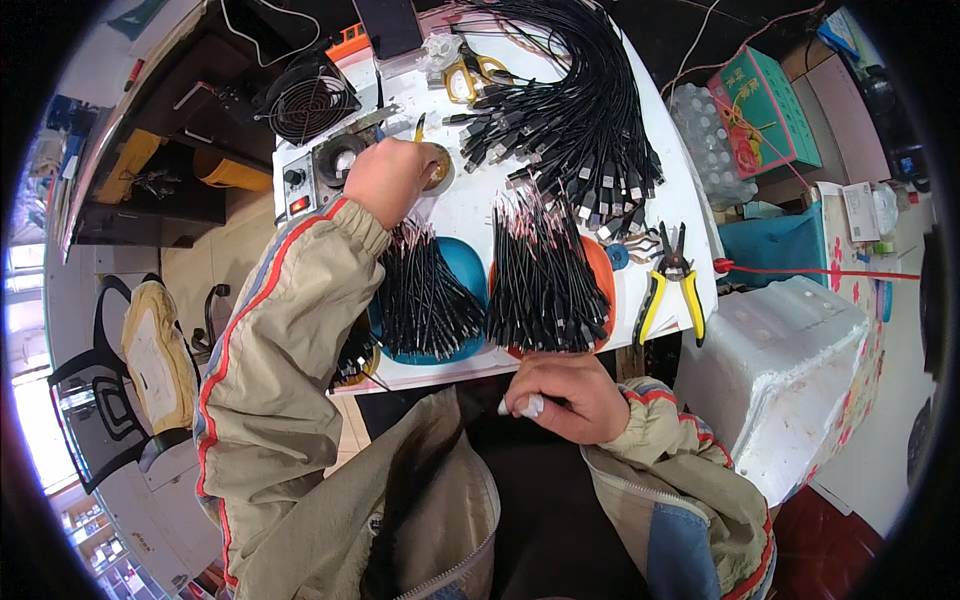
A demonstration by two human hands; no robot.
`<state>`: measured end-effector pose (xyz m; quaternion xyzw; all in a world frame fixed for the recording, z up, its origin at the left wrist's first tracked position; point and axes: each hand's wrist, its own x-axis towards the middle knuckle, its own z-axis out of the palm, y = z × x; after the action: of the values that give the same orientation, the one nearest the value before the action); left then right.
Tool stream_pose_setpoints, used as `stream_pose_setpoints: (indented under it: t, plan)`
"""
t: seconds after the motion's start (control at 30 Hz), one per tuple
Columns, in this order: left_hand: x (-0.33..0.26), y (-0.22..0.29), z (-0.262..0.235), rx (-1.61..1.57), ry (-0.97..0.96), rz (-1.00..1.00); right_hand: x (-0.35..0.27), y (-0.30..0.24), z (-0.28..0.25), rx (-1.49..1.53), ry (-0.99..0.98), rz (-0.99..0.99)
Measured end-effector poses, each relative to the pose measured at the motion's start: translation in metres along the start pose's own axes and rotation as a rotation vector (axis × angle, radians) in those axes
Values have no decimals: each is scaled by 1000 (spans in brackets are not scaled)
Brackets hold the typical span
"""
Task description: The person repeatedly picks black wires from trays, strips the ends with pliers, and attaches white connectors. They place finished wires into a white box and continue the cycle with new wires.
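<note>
My left hand [388, 180] is curled, back up, over the far left of the white table, between a small control box with a lit red switch [299, 204] and a round amber disc [437, 166]. Its fingertips are hidden, so what they hold does not show. My right hand [568, 396] is closed at the table's near edge, with white wrapping on the thumb and a fingertip. Any small thing in its grip cannot be made out. Just beyond it, short black cables with stripped pinkish ends fill an orange tray [601, 268]. A blue tray [462, 262] beside it holds more black cables [428, 300].
A large bundle of black USB cables [600, 110] covers the table's far side. Yellow-handled wire strippers [672, 285] lie at right, yellow-handled scissors [462, 80] at the back. A black fan [308, 100] stands far left. Right of the table sits a white foam box [775, 350].
</note>
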<state>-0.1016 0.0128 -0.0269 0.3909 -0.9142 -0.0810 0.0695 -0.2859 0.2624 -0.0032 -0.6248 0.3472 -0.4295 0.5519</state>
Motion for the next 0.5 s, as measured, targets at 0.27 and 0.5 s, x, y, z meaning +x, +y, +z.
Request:
stream_pose_setpoints:
  t: [0.27, 0.5]
  plan:
    - [10, -4, 17, 112, -83, -59, 6, 9, -6, 52, -6, -19]
    - [13, 0, 24, 109, -80, -89, 5, 16, -7, 59, 39, 54]
